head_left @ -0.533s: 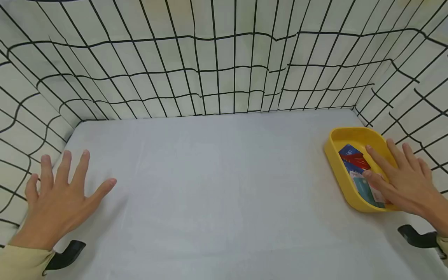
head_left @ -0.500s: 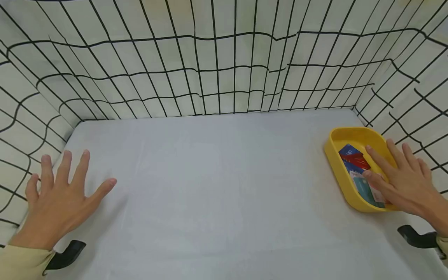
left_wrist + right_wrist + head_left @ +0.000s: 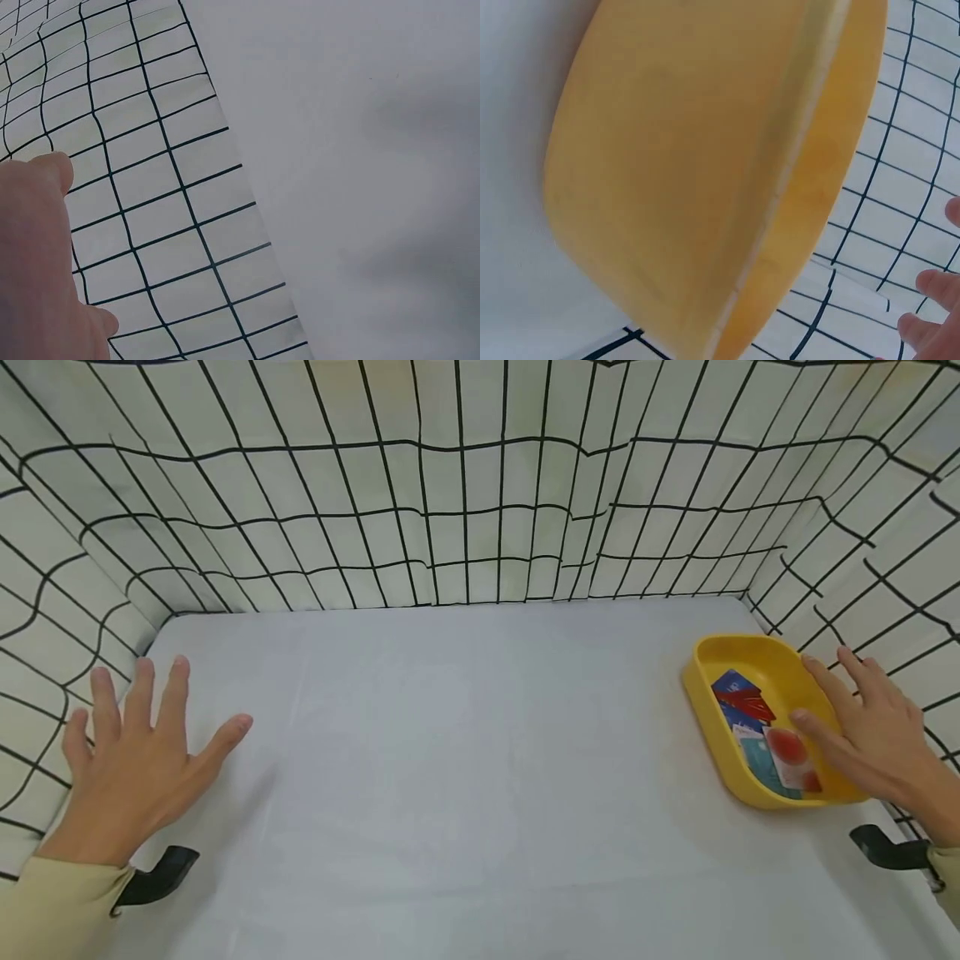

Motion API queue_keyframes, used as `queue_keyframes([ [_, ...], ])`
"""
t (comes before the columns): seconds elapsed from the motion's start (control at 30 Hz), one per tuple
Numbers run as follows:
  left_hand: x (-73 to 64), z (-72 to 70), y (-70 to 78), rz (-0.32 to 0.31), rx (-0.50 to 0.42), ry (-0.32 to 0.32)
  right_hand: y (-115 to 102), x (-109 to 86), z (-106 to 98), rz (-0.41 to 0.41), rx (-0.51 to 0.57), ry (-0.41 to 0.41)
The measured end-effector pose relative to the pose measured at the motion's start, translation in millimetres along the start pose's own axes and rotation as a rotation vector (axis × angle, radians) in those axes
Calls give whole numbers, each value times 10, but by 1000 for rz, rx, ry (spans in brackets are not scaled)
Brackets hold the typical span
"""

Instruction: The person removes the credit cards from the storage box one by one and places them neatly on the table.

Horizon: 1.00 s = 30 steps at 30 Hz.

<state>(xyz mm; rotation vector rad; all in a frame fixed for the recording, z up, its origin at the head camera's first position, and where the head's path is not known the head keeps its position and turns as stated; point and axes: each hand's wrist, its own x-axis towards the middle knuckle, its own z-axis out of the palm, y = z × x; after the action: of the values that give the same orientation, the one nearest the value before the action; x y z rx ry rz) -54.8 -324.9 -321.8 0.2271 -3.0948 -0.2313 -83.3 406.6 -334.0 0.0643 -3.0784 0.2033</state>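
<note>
The yellow tray [image 3: 780, 681] sits on the white surface [image 3: 465, 760] close to its right edge, a little short of the far right corner. Flat pieces overlap along the tray's left side: a blue-and-red piece [image 3: 742, 702], perhaps one card or several, lies farther back, with a teal card [image 3: 761, 767] and a white card [image 3: 789, 753] nearer the front. The right hand [image 3: 873, 731] is over the tray's right rim, its fingers apart and gripping nothing; the right wrist view shows a gap between fingertips and tray. The left hand [image 3: 138, 768], fingers spread, hovers by the surface's left edge and holds nothing, so the hands are far apart.

Room looks tight between the tray and the right grid wall [image 3: 862, 618], so working from above seems safer than reaching in from that side. Thin cards lying flat are probably best tipped up by an edge against the tray's side before pinching. The white card seems uppermost, so handling it first should avoid dragging the others. Any shift of the tray calls for a level hold, lest the cards slide
</note>
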Motion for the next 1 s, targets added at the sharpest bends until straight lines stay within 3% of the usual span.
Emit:
queue_keyframes([
  [0.43, 149, 51, 230, 63, -67, 50, 199, -20, 118, 43, 14, 27],
  [1.0, 341, 49, 874, 176, -134, 87, 347, 52, 99, 62, -33, 17],
])
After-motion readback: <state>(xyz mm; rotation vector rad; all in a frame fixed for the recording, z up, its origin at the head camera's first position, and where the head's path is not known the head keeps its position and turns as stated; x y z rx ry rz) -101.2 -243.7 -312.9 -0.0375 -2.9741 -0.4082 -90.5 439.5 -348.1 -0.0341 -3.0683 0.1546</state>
